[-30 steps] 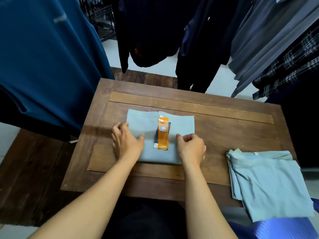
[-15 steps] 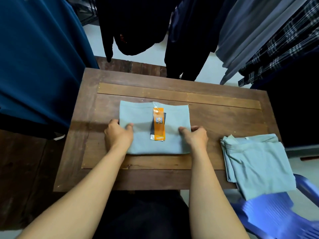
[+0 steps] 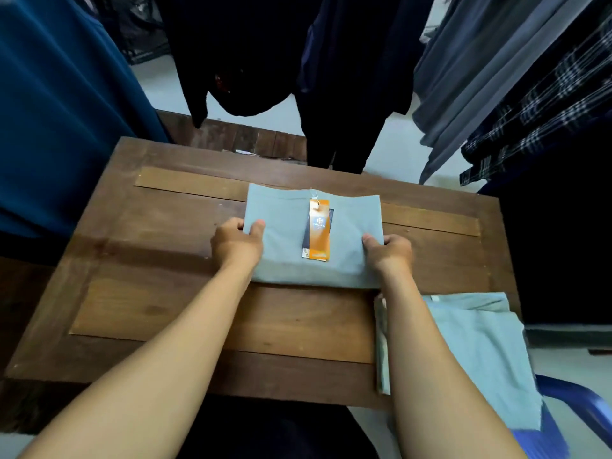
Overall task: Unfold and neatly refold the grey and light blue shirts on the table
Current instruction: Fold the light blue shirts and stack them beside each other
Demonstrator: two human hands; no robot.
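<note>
Wood makes up the biggest thing in view: one brown tabletop (image 3: 159, 260) with a paler inset panel, filling the middle of the head view. Hanging clothes ring its far side. One deep blue garment (image 3: 49, 111) hangs on the left and dark garments (image 3: 265, 61) hang in the centre, though how many of those cannot be told. To the right hang grey garments (image 3: 480, 61) and one dark plaid shirt (image 3: 546, 111).

Two of the task's shirts show. The light blue shirt (image 3: 480, 352) lies folded at the near right corner of the tabletop. It juts past the edge there, over one blue plastic chair (image 3: 583, 412), and the right forearm crosses its left side. The grey shirt (image 3: 284, 226) lies folded into a neat rectangle, flat on the tabletop toward the far middle, well apart from the near edge.

Two bare hands hold the grey shirt, one on each side. The left hand (image 3: 236, 246) has its grip closed on the shirt's left edge, thumb on top of the cloth and fingers curled at the edge. The right hand (image 3: 390, 251) has its grip closed on the right edge in the same way.

One orange tag (image 3: 319, 228) lies on top of the grey shirt between the two hands, on a thin string. One dark card (image 3: 306, 235) peeks out from behind it.
</note>
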